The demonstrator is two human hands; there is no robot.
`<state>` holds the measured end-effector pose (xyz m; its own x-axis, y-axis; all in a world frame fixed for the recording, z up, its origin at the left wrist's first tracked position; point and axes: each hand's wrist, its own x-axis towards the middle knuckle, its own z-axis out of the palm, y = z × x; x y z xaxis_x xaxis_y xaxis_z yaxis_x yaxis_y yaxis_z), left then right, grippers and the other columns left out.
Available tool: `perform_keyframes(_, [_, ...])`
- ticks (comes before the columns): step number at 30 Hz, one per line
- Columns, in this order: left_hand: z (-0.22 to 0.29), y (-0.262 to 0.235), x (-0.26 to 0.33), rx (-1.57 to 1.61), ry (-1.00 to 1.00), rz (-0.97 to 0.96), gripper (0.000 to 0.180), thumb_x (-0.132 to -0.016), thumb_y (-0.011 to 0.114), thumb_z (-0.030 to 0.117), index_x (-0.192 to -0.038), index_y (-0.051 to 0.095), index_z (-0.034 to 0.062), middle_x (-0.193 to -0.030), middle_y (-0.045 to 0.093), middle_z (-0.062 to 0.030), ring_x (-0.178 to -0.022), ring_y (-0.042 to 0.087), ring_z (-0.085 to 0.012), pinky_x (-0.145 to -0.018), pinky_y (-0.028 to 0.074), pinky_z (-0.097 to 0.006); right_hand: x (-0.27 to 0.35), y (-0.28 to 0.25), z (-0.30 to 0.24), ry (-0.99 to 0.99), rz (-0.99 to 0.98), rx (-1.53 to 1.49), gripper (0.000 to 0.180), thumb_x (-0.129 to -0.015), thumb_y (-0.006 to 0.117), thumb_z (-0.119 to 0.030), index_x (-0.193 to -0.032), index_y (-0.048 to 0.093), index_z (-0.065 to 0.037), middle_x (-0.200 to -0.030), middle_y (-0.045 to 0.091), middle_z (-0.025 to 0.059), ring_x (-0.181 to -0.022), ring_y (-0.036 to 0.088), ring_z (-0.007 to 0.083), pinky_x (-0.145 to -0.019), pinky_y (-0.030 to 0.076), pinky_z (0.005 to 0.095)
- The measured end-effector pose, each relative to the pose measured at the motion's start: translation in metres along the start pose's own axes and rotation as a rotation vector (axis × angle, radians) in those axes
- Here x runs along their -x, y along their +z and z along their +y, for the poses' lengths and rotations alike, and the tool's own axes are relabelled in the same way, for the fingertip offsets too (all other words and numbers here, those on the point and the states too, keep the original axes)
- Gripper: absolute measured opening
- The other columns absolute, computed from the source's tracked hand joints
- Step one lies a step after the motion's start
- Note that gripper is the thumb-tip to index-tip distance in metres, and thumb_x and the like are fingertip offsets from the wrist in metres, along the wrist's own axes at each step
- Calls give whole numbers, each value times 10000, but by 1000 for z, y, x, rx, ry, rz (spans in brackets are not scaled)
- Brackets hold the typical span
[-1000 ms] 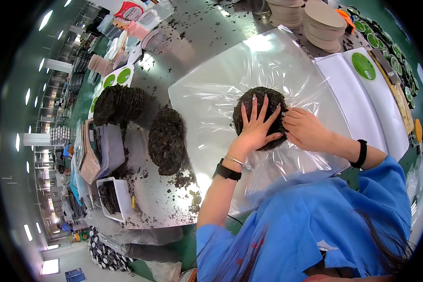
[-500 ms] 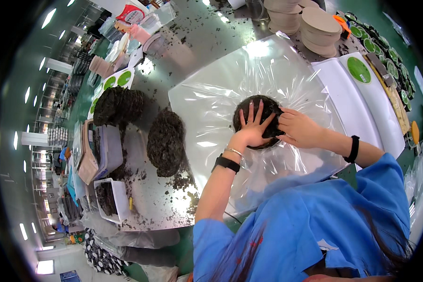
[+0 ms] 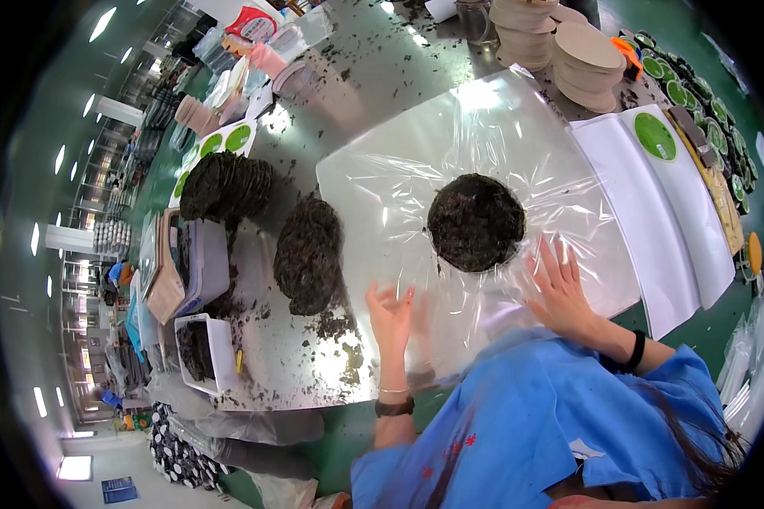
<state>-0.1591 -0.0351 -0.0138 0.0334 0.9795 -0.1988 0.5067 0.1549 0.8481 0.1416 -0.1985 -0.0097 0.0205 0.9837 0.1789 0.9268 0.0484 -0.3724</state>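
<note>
A round, dark disc of pressed leafy material (image 3: 475,222) rests on a stack of clear plastic film (image 3: 382,195) spread over the metal table. Just below and to the right of the disc, my right hand (image 3: 560,288) lies with fingers spread on the film, holding nothing. My left hand (image 3: 390,316) is over the film's lower left part, away from the disc, its fingers apart and slightly curled, with nothing in them. Left of the film sits a loose pile of dark discs (image 3: 309,256), and farther left a taller stack of dark discs (image 3: 226,187).
White paper sheets (image 3: 641,220) with a green round label lie at the right. Stacks of beige round cards (image 3: 587,64) stand at the back. A white bin (image 3: 221,360) of dark material is at the left edge. Dark crumbs litter the metal table (image 3: 267,322).
Both hands have come off the dark disc, which now shows whole. My left hand has moved down and left, my right hand down onto the film. The view has shifted slightly.
</note>
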Motion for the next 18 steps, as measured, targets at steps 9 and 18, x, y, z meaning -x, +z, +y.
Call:
perform_keyframes(9, [50,-45,23,1464,363,-137,474,-1019,606,138,-1429,412,0,-1302,597,-125,-1164,608,-179,-931,557,-296,-112,-3,-32,-38,-22,-106,623,-842,757,-433,-1228,584,25,-1322,551,201,-1265,487,402,-1110,369,470])
perform_keyframes(18, [44,87,8,861,-83,-98,833,-1075,565,332,-1645,36,33,-1644,296,-174,-1480,358,-317,-1217,299,-443,-118,30,-12,-64,212,-134,322,-898,674,-252,-647,651,-53,-693,656,111,-727,632,317,-724,482,432])
